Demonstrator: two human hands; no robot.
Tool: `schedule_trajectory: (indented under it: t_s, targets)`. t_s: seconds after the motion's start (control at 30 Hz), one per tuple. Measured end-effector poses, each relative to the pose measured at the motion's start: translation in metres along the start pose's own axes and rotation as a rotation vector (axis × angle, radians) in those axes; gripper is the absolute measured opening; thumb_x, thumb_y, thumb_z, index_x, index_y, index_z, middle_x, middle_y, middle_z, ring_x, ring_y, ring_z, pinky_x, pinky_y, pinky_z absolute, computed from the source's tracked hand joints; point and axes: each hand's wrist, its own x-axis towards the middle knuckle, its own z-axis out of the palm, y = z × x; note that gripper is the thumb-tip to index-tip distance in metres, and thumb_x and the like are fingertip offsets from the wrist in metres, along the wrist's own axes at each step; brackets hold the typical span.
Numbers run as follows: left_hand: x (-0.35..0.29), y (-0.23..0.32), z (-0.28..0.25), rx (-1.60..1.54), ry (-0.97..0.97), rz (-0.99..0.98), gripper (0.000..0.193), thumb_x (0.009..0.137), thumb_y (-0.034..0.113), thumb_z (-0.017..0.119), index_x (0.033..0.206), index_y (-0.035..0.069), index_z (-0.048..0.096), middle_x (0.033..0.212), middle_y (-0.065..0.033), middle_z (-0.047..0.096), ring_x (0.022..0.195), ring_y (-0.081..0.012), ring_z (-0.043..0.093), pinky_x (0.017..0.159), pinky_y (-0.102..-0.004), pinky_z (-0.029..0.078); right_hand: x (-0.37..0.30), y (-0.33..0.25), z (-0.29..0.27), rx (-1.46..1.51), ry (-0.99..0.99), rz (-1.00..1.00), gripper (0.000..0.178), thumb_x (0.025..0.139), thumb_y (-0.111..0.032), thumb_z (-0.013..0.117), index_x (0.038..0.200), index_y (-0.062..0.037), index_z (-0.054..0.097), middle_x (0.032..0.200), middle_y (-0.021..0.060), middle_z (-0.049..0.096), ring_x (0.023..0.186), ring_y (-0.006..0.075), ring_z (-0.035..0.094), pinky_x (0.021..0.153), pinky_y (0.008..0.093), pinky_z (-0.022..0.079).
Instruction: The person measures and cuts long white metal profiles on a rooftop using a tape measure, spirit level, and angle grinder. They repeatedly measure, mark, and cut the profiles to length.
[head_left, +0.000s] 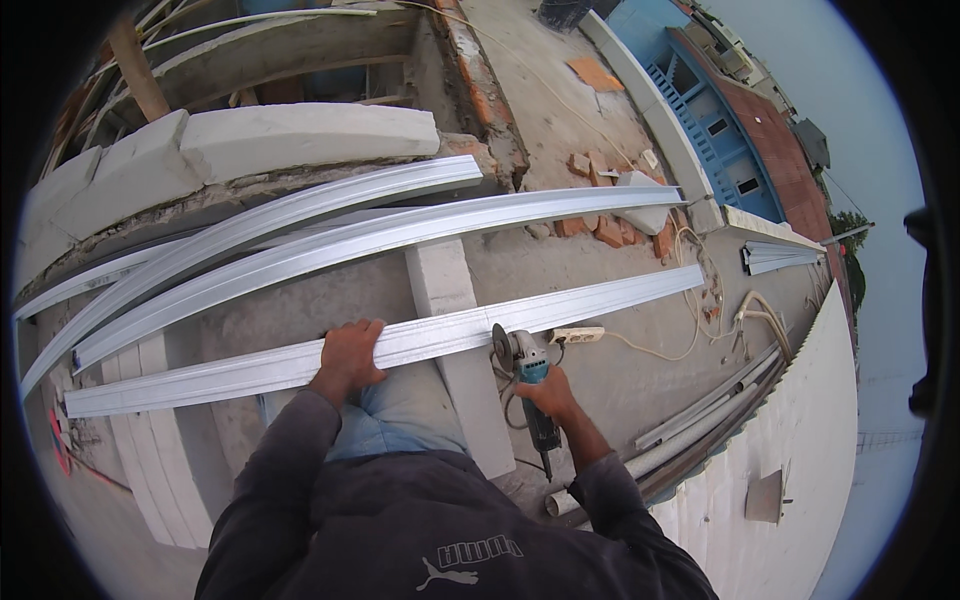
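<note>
A long silvery metal profile (pixel 440 337) lies across two white blocks in front of me. My left hand (pixel 350 357) presses on it left of its middle, fingers over the far side and thumb along the near part. In my right hand (pixel 550 392) is an angle grinder (pixel 535 380), gripped round its teal and black body. The grinder's dark disc (pixel 502 347) stands upright close to the profile's near edge, by a faint line across the metal; I cannot tell whether it touches. Beneath the profile, a white block (pixel 470 400) runs toward my right knee.
More metal profiles (pixel 400 222) lie beyond, resting on blocks. An extension socket (pixel 577 335) with a pale cable sits right of the grinder. Broken bricks (pixel 610 230) are piled at the far right. Pipes (pixel 690 410) lie beside a corrugated sheet (pixel 790 450). A low block wall (pixel 300 133) stands at the back.
</note>
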Motion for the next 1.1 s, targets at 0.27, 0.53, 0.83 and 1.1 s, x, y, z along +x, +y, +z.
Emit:
schedule_trajectory:
  t_s: [0.27, 0.53, 0.83, 1.1]
  targets:
    - [0.0, -0.001, 0.002, 0.006, 0.004, 0.001, 0.076, 0.066, 0.038, 0.09, 0.131, 0.015, 0.059, 0.118, -0.0103, 0.068, 0.107, -0.0325, 0.071, 0.089, -0.0487, 0.058, 0.004, 0.001, 0.001, 0.019, 0.005, -0.038, 0.046, 0.07, -0.026, 0.088, 0.104, 0.0012, 0.073, 0.094, 0.0134, 0.077, 0.084, 0.0238, 0.074, 0.077, 0.0379, 0.058]
    - [0.0, -0.001, 0.003, 0.004, -0.006, -0.009, 0.076, 0.064, 0.038, 0.091, 0.131, 0.016, 0.06, 0.117, -0.0093, 0.069, 0.107, -0.0314, 0.071, 0.088, -0.0476, 0.058, 0.013, -0.001, 0.003, 0.014, -0.001, 0.0, 0.043, 0.07, -0.024, 0.087, 0.102, 0.0018, 0.073, 0.093, 0.0141, 0.077, 0.083, 0.0234, 0.074, 0.075, 0.0383, 0.058]
    - [0.002, -0.004, 0.007, 0.0, 0.012, -0.009, 0.078, 0.064, 0.038, 0.091, 0.132, 0.017, 0.06, 0.116, -0.0083, 0.068, 0.105, -0.0305, 0.071, 0.088, -0.0471, 0.058, 0.009, -0.014, 0.004, 0.054, 0.01, 0.034, 0.041, 0.07, -0.021, 0.087, 0.101, 0.0022, 0.072, 0.092, 0.0129, 0.075, 0.08, 0.0219, 0.073, 0.072, 0.0381, 0.058]
    - [0.003, -0.004, 0.008, 0.033, -0.021, -0.02, 0.078, 0.064, 0.039, 0.092, 0.132, 0.018, 0.059, 0.116, -0.0083, 0.068, 0.106, -0.0302, 0.071, 0.087, -0.0467, 0.059, 0.017, -0.017, 0.005, 0.012, 0.009, 0.031, 0.04, 0.071, -0.021, 0.087, 0.1, 0.0018, 0.072, 0.091, 0.0119, 0.075, 0.078, 0.0212, 0.072, 0.071, 0.038, 0.058]
